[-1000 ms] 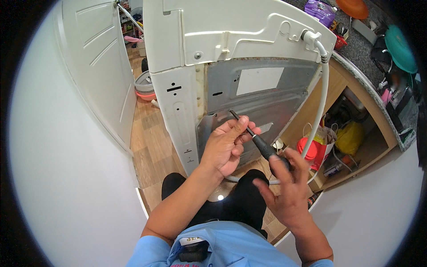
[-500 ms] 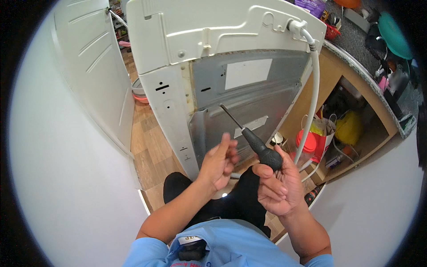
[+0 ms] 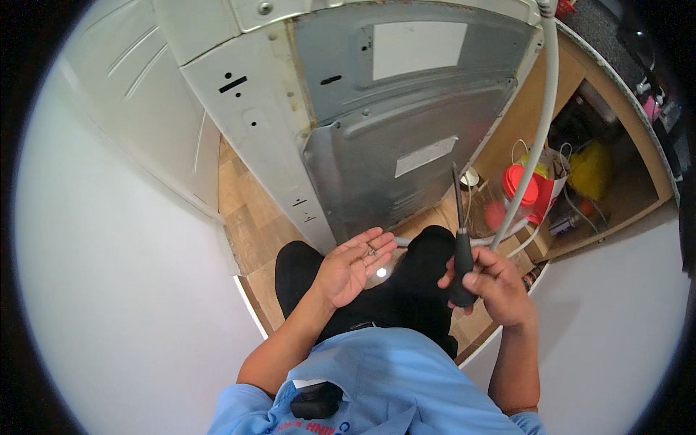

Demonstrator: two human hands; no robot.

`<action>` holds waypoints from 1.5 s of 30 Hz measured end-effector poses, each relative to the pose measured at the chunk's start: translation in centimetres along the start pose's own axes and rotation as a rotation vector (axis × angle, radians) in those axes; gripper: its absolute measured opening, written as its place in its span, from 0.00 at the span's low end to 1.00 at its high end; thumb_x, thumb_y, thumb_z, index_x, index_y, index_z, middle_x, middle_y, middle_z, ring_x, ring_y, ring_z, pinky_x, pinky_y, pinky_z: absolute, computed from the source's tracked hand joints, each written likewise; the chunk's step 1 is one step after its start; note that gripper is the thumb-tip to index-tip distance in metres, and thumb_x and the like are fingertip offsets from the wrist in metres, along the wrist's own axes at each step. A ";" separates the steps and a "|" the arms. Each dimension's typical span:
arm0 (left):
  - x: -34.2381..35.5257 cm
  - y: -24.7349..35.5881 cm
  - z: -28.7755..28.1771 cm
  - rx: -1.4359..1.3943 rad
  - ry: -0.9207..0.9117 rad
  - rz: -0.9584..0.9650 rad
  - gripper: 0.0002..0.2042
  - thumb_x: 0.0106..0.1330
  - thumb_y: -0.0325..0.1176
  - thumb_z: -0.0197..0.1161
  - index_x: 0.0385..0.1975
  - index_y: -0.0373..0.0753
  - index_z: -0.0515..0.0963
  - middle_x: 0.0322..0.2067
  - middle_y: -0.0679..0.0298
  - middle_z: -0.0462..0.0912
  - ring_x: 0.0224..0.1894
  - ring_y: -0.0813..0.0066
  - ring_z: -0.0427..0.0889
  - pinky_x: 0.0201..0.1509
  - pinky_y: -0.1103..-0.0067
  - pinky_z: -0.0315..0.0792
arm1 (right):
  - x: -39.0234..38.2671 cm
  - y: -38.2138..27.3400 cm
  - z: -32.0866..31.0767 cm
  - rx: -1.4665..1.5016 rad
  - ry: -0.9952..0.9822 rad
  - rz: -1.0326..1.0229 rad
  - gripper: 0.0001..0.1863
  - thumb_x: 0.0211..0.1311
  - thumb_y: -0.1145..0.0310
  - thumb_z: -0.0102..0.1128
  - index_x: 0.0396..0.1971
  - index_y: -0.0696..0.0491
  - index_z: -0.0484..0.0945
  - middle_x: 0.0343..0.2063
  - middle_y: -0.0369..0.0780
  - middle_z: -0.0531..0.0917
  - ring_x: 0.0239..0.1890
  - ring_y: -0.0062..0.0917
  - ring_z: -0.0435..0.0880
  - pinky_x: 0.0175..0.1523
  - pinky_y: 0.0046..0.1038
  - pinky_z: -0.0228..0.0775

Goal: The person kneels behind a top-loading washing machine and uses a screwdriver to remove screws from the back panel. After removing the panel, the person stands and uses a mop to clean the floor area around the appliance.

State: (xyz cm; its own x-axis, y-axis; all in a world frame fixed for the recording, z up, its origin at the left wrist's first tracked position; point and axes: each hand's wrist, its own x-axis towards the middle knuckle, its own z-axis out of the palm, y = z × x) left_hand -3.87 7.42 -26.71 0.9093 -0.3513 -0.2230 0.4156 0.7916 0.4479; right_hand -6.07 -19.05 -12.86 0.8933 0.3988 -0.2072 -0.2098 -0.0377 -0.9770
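Observation:
My right hand (image 3: pixel 500 284) is closed around the black handle of a screwdriver (image 3: pixel 462 255). Its thin shaft points away from me, with the tip near the lower right of a large white appliance's grey metal back panel (image 3: pixel 370 170). In front of that panel my left hand (image 3: pixel 351 270) is turned palm up, its fingers stretched out. A small shiny metal piece (image 3: pixel 372 251), perhaps a screw, shows on those fingers; it is too small to name surely. Neither hand touches the appliance.
A white hose (image 3: pixel 540 138) hangs down the appliance's right side. Beyond it, an open wooden cabinet (image 3: pixel 645 196) has a red-lidded jar (image 3: pixel 520 184) and bags by its opening. White walls close in on both sides; a white door (image 3: pixel 156 94) stands at the left. Wood-look flooring (image 3: pixel 250 196) shows.
The view has tipped lower and closer to the panel. The screwdriver has swung from pointing up-left to nearly straight ahead, and my right hand has moved right. My left hand has turned palm up.

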 end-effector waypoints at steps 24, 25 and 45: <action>-2.1 1.3 -3.7 0.147 -0.083 -0.075 0.10 0.74 0.34 0.63 0.48 0.35 0.81 0.32 0.66 0.83 0.34 0.78 0.78 0.39 0.81 0.74 | 1.3 3.7 1.0 -0.819 -0.268 -0.068 0.15 0.59 0.65 0.61 0.41 0.60 0.78 0.28 0.53 0.80 0.32 0.49 0.82 0.38 0.43 0.73; -2.2 1.3 -3.8 0.184 -0.075 -0.065 0.10 0.75 0.34 0.62 0.48 0.35 0.81 0.32 0.67 0.82 0.34 0.79 0.78 0.39 0.81 0.73 | 1.3 3.8 1.0 -0.815 -0.259 -0.098 0.14 0.59 0.66 0.61 0.40 0.60 0.78 0.26 0.52 0.80 0.30 0.47 0.82 0.36 0.41 0.73; -1.6 -0.6 -7.7 0.181 0.194 -0.033 0.11 0.76 0.36 0.61 0.49 0.34 0.78 0.33 0.66 0.81 0.35 0.78 0.80 0.40 0.82 0.77 | 3.2 8.9 3.5 -0.761 -0.231 -0.036 0.18 0.66 0.61 0.57 0.40 0.63 0.77 0.34 0.58 0.82 0.42 0.56 0.82 0.51 0.50 0.74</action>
State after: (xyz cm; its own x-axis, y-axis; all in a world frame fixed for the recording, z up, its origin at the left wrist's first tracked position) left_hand -5.69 11.36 -33.28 0.8819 -0.2594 -0.3936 0.4573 0.6733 0.5810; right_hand -6.51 -14.90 -22.03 0.7721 0.5880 -0.2410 0.2207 -0.6038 -0.7660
